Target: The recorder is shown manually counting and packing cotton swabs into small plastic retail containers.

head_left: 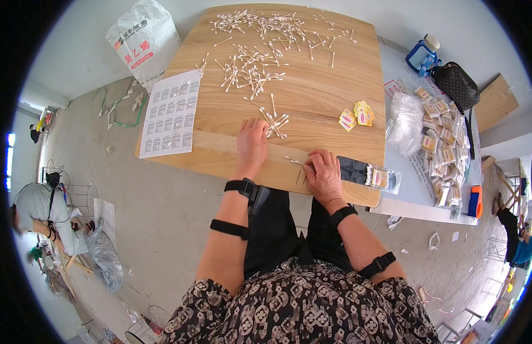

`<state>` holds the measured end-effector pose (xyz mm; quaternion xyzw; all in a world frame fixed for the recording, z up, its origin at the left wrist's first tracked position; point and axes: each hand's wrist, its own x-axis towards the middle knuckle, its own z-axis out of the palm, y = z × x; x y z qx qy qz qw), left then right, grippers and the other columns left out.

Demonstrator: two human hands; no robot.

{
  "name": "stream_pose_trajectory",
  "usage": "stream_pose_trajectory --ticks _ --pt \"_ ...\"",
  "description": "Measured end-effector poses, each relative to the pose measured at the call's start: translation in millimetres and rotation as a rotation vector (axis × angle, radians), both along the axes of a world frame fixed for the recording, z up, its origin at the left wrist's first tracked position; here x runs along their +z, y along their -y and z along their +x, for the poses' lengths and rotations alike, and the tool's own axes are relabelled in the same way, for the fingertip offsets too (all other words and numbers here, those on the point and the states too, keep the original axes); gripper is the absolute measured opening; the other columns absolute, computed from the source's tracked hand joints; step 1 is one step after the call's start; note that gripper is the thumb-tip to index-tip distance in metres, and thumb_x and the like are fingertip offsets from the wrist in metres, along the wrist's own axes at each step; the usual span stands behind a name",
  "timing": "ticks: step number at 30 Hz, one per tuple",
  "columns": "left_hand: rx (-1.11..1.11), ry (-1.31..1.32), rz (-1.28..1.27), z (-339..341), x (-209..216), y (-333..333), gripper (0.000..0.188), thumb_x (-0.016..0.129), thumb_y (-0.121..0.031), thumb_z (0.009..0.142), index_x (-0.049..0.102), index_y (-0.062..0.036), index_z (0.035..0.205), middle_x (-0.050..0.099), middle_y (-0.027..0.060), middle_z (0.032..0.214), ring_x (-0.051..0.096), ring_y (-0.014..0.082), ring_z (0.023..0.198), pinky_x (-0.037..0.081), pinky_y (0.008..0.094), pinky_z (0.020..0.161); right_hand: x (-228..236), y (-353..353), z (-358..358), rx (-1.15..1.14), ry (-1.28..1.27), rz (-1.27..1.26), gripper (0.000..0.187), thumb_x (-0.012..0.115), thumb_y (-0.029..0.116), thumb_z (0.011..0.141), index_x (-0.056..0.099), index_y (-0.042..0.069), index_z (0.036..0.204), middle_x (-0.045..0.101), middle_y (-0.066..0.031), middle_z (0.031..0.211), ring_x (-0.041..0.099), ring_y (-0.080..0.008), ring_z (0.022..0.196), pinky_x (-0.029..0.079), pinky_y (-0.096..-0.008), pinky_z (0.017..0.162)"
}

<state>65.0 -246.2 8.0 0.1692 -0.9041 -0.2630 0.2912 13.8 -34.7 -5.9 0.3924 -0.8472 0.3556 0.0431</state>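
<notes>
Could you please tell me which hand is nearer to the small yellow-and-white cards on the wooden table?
Right: the right hand is toward the body and left of the small yellow-and-white cards; the left hand is farther off, mostly to their left.

Counter (334,86) free right of centre, between far swabs (260,23) and yellow cards (364,113); paper sheet (171,114) covers left edge.

The wooden table (220,114) carries swabs (266,23) and, seemingly, cards (364,113).
</notes>
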Motion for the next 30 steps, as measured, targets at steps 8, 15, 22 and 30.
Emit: stream_pose_trajectory --ticks 8,15,22,30 --pt "-0.163 0.167 -0.152 -11.3 6.4 15.9 0.006 0.064 -0.003 0.078 0.059 -0.0045 0.08 0.057 0.0105 0.083 0.054 0.0336 0.087 0.045 0.0441 0.079 0.9 -0.2 0.6 0.0 0.01 0.004 0.014 0.064 0.013 0.079 0.055 0.009 0.089 0.055 -0.0076 0.104 0.051 -0.0308 0.096 0.04 -0.0423 0.083" --pt "-0.177 0.155 -0.095 -14.5 14.8 -10.6 0.006 0.063 -0.008 0.078 0.059 -0.0051 0.076 0.056 0.0108 0.085 0.054 0.0326 0.09 0.044 0.0438 0.08 1.6 -1.2 -3.1 -0.001 -0.01 -0.005 0.014 0.064 0.013 0.078 0.056 0.009 0.089 0.056 -0.0076 0.103 0.052 -0.031 0.095 0.041 -0.0424 0.082" --pt "-0.032 0.103 0.008 1.2 -5.7 -41.2 0.017 0.07 -0.014 0.072 0.061 -0.0041 0.082 0.057 0.0127 0.085 0.054 0.0334 0.09 0.043 0.0442 0.078 0.8 0.5 -1.1 0.018 -0.024 -0.056 0.013 0.065 0.012 0.078 0.056 0.01 0.088 0.056 -0.0071 0.103 0.053 -0.0304 0.095 0.041 -0.042 0.081" --pt "0.215 0.286 -0.05 -20.4 8.4 -25.5 0.036 0.076 -0.026 0.075 0.064 -0.0077 0.103 0.055 0.0111 0.104 0.049 0.0326 0.103 0.04 0.0458 0.088 0.9 -3.1 -3.0 -0.008 0.014 -0.018 0.014 0.066 0.012 0.077 0.057 0.01 0.087 0.056 -0.0067 0.104 0.053 -0.0297 0.097 0.041 -0.0414 0.083"
